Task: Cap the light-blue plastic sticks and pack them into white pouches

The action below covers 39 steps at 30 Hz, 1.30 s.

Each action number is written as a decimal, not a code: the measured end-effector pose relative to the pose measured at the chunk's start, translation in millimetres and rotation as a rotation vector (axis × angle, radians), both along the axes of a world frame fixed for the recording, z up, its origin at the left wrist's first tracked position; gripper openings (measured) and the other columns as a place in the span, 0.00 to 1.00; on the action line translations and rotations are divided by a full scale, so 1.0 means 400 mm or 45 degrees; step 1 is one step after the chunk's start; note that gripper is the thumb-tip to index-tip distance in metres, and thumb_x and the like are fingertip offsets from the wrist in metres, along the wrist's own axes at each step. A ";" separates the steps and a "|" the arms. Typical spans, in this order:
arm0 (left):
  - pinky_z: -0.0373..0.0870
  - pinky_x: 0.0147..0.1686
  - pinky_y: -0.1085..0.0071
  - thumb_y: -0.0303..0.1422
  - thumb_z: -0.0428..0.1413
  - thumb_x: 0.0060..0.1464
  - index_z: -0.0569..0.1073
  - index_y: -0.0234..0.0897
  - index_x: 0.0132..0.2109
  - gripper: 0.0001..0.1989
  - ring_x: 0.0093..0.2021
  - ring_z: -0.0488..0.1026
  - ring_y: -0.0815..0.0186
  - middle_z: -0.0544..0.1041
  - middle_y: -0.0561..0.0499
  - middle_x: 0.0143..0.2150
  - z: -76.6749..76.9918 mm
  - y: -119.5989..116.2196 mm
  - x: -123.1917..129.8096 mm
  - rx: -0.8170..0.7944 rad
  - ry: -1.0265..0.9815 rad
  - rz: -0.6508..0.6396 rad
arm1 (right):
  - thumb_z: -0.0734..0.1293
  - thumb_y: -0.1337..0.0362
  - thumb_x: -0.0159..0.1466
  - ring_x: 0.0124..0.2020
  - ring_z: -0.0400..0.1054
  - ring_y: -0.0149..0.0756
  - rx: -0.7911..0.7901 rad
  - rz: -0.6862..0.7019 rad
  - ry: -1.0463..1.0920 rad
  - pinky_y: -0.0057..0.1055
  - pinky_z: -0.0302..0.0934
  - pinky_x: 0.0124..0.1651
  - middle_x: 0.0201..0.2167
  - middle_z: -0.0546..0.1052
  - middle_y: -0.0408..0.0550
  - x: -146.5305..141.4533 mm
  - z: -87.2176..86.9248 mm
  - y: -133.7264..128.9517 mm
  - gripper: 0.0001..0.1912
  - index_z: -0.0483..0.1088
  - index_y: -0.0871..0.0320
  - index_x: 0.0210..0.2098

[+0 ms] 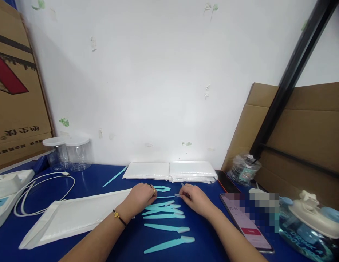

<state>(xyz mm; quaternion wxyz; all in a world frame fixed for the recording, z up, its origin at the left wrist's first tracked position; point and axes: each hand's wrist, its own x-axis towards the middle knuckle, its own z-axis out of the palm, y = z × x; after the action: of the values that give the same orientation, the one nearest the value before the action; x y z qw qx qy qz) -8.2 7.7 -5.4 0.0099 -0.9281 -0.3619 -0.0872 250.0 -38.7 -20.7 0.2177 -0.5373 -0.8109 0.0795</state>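
My left hand (142, 198), wearing a ring and a dark bracelet with a gold bead, pinches the handle of a turquoise eyebrow razor (166, 197), seen edge-on. At its other end, the closed fingers of my right hand (193, 198) grip a small translucent blade cover (177, 195); whether it touches the razor is hard to tell. Just beyond lie more turquoise razors (164, 189), partly hidden by my left hand. Nearer me, several others are spread in a column, among them one razor (168, 228) and the nearest razor (169, 244).
White padded mailers (147, 170) are stacked against the wall; a larger mailer (73, 214) lies left. A lone razor (114, 176) rests behind it. Clear jars (78, 154) and a white cable (43, 178) are left. On the right are a phone (240, 218) and a bottle (308, 222).
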 end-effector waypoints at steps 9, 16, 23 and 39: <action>0.60 0.31 0.72 0.35 0.46 0.61 0.72 0.39 0.31 0.14 0.31 0.71 0.65 0.74 0.51 0.30 -0.014 0.013 -0.003 0.025 0.004 -0.029 | 0.61 0.71 0.62 0.34 0.67 0.33 0.012 0.063 -0.015 0.26 0.57 0.36 0.32 0.72 0.45 -0.031 -0.002 0.002 0.07 0.70 0.57 0.33; 0.60 0.32 0.73 0.35 0.46 0.61 0.72 0.40 0.31 0.14 0.33 0.70 0.66 0.75 0.52 0.31 0.002 -0.017 0.008 -0.064 -0.040 -0.079 | 0.63 0.71 0.61 0.31 0.67 0.32 -0.064 0.171 0.046 0.25 0.58 0.33 0.30 0.72 0.44 -0.055 0.005 -0.009 0.07 0.72 0.57 0.32; 0.61 0.41 0.69 0.32 0.49 0.59 0.74 0.44 0.43 0.10 0.43 0.69 0.62 0.74 0.51 0.43 -0.019 0.022 -0.010 0.003 -0.148 0.038 | 0.60 0.69 0.63 0.40 0.67 0.37 0.080 -0.197 0.016 0.30 0.59 0.42 0.36 0.74 0.49 0.038 0.019 0.025 0.11 0.74 0.57 0.37; 0.61 0.35 0.69 0.26 0.47 0.55 0.71 0.37 0.33 0.10 0.34 0.71 0.63 0.75 0.49 0.33 -0.003 0.007 0.001 0.069 0.063 0.050 | 0.60 0.77 0.53 0.35 0.69 0.39 0.010 -0.239 -0.380 0.28 0.55 0.34 0.36 0.75 0.51 -0.024 0.000 0.037 0.19 0.69 0.59 0.43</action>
<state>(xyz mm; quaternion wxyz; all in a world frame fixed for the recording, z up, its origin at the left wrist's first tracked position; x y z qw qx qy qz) -7.9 10.4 -6.4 0.0457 -0.9220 -0.3773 -0.0739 240.3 -24.1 -20.6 0.1036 -0.6155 -0.7809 -0.0249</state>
